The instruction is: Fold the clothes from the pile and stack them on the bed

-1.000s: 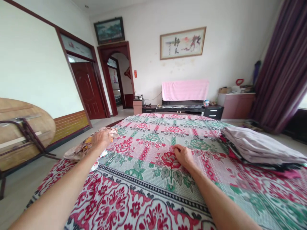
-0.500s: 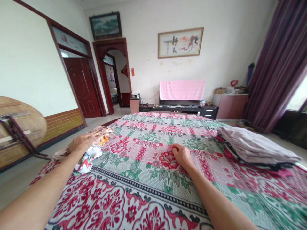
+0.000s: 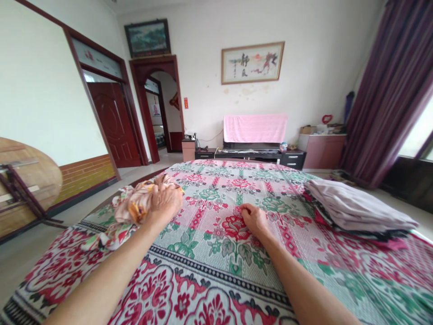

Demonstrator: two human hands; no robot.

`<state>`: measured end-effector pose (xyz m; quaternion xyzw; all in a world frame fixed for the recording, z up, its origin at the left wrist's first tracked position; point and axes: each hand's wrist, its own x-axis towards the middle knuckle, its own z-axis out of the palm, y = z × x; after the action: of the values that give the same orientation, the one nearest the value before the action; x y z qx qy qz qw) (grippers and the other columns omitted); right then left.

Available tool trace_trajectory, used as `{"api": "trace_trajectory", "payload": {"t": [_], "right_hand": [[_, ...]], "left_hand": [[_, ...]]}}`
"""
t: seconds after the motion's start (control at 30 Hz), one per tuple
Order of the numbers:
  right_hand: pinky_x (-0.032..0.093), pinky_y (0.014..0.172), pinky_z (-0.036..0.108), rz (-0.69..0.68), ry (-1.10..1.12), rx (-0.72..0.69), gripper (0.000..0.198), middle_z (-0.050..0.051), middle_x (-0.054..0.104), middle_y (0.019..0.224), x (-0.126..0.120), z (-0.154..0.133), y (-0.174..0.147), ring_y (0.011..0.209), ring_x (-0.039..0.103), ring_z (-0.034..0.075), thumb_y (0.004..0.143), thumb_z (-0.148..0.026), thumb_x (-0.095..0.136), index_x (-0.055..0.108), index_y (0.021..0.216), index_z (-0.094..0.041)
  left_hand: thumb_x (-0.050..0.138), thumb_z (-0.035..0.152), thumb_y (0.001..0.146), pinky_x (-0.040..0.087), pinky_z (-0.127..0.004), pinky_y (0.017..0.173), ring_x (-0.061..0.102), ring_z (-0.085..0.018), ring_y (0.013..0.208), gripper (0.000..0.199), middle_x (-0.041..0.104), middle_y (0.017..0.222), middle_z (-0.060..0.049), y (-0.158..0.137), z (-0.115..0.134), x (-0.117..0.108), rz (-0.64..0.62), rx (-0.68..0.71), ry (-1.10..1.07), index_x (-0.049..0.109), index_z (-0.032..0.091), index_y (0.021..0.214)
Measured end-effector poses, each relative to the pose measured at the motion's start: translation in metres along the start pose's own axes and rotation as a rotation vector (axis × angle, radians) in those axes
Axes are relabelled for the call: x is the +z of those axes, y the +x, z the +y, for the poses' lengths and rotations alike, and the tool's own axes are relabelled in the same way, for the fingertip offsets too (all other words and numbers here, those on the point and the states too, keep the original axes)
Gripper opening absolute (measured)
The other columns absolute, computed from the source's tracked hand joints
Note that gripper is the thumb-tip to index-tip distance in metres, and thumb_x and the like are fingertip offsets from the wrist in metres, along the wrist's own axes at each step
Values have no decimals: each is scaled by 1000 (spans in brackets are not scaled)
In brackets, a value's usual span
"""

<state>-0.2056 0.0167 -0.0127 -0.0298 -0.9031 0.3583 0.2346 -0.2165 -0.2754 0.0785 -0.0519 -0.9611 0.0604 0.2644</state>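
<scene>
My left hand [image 3: 167, 203] is closed on a crumpled peach garment [image 3: 130, 205] with orange patches, over the left part of the bed. Beneath and beside it lies a white cloth with red and green print [image 3: 117, 237], partly covered by the peach one. My right hand [image 3: 256, 220] rests in a loose fist on the flowered bedspread [image 3: 209, 234], next to a large red rose in its pattern. I see nothing between the fingers of that hand.
A folded stack of clothes [image 3: 355, 207], pale grey on top, lies on the right side of the bed. A round folding table [image 3: 30, 180] leans at the far left. Beyond the bed stands a low black cabinet [image 3: 293, 159] and a screen under a pink towel [image 3: 255, 128].
My left hand has swung right and inward, dragging the peach garment with it. The printed white cloth has shifted and now lies flatter, nearer to me. My right hand has stayed in place.
</scene>
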Motion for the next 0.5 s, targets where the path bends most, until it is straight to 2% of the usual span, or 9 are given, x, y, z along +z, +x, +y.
{"api": "trace_trajectory", "payload": {"t": [0.17, 0.27, 0.37, 0.43, 0.5], "right_hand": [[48, 70, 27, 122, 167, 20, 35, 4, 73, 80, -1, 2, 3, 70, 65, 18, 77, -30, 43, 73, 92, -20], [49, 70, 29, 173, 243, 34, 36, 5, 74, 82, -1, 4, 4, 68, 64, 18, 77, -32, 43, 72, 94, -19], [49, 71, 30, 209, 276, 29, 35, 5, 73, 83, -1, 5, 4, 69, 64, 18, 77, -34, 44, 71, 93, -19], [49, 72, 30, 220, 283, 4, 33, 6, 73, 84, -2, 4, 4, 72, 65, 19, 77, -34, 45, 71, 91, -19], [48, 72, 30, 230, 278, -46, 30, 6, 73, 83, -2, 0, 3, 73, 65, 19, 78, -33, 46, 71, 88, -19]], "left_hand": [[39, 22, 87, 31, -51, 93, 57, -30, 93, 35, 70, 88, -13, -11, 70, -20, -40, 150, -68, 72, 17, 77], [40, 29, 89, 33, -49, 92, 58, -28, 94, 36, 71, 88, -12, -19, 94, -33, -70, 231, -178, 72, 18, 77], [46, 46, 87, 39, -41, 86, 60, -26, 92, 38, 71, 90, -11, -20, 89, -39, -151, 250, -324, 73, 20, 87], [47, 49, 85, 42, -35, 81, 62, -24, 91, 40, 72, 94, -10, -15, 70, -38, -156, 195, -379, 72, 21, 97], [47, 47, 85, 42, -31, 80, 62, -22, 94, 38, 72, 99, -9, -9, 42, -32, -127, 69, -382, 71, 23, 102]]}}
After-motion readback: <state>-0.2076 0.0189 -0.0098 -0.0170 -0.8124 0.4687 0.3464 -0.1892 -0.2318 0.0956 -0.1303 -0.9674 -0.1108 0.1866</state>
